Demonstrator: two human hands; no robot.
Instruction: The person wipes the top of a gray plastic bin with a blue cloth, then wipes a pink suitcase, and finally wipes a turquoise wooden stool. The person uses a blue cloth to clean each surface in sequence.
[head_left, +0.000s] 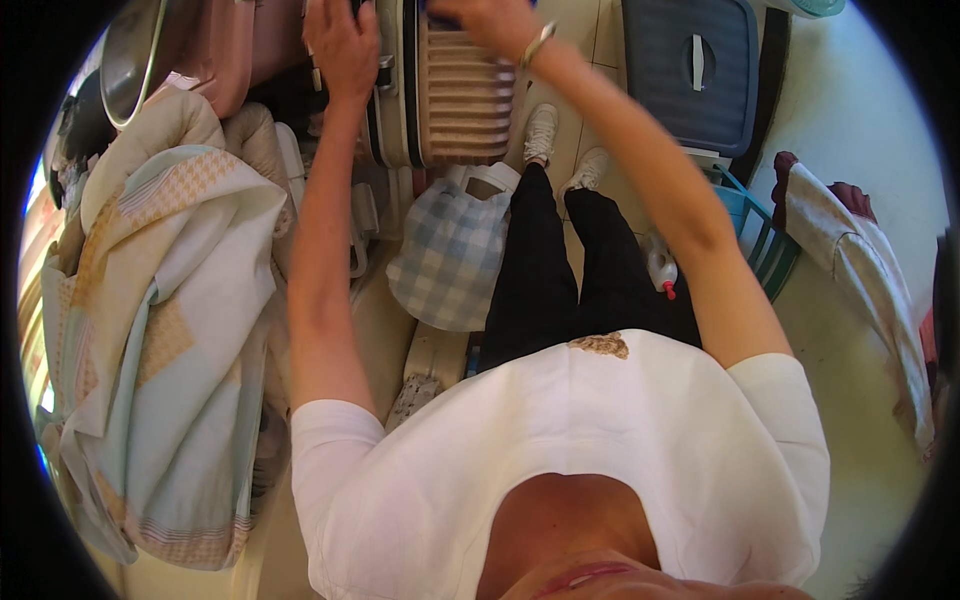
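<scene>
A beige ribbed hard-shell suitcase (469, 97) stands before me, with dark seams and a metal latch (385, 73) along its side. My left hand (341, 52) lies at the suitcase's left edge, thumb apart from the fingers. The upper frame edge cuts off some of its fingertips. Over the suitcase's ribbed face, my right hand (491, 26) is blurred and wears a bangle at the wrist. Its fingers are on a dark blue item (444, 13), perhaps a cloth, mostly hidden by the hand and the frame edge.
A pink suitcase (225, 52) and a patterned quilt (172, 337) are at left. A checked cloth bag (454, 251) hangs below the beige suitcase, near my legs. To the right are a grey-lidded storage box (690, 67), a teal basket (772, 259), a white bottle (660, 264) and draped cloth (855, 255).
</scene>
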